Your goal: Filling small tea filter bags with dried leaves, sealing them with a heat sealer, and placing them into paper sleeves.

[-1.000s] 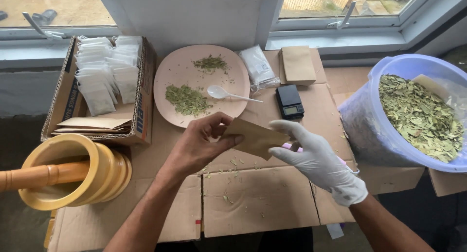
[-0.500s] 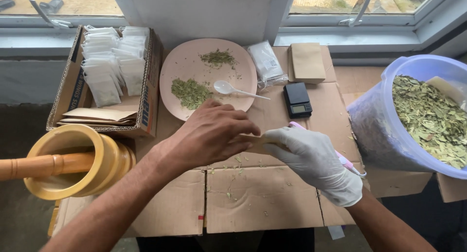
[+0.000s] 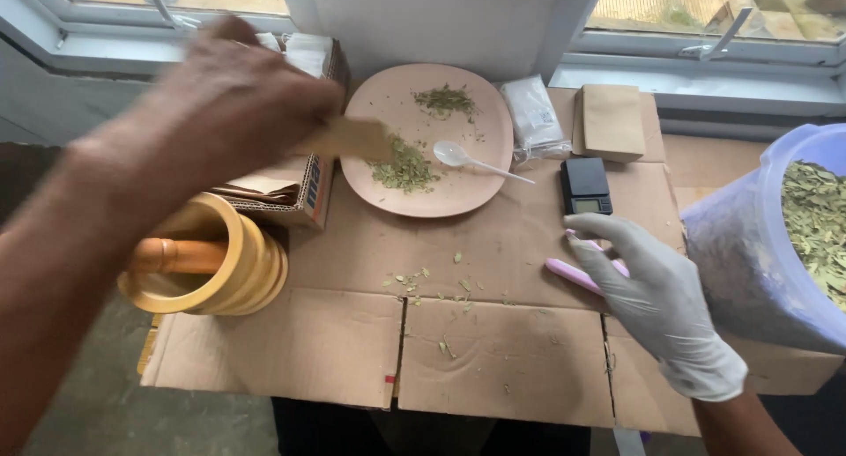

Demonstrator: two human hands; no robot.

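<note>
My left hand (image 3: 216, 112) is bare and blurred, raised over the cardboard box (image 3: 304, 192) at the left, and it pinches a small brown paper packet (image 3: 352, 139). My right hand (image 3: 656, 293), in a white glove, rests with fingers apart on the cardboard-covered table (image 3: 493, 333), touching a pink stick-like tool (image 3: 573, 275). A small black scale (image 3: 585, 185) lies just above that hand. Behind it, a round pink plate (image 3: 480, 112) carries two heaps of crushed green leaves and a white plastic spoon (image 3: 471, 159).
A wooden mortar with a pestle (image 3: 207, 266) stands at the left. A blue plastic tub (image 3: 775, 244) of dried leaves is at the right edge. A stack of brown packets (image 3: 610, 121) and clear bags (image 3: 536, 117) lie by the window sill. Leaf crumbs dot the cardboard.
My left hand has carried the brown packet away from my right hand, up and left toward the box. My gloved hand has let go of it and dropped to the table by the pink tool.
</note>
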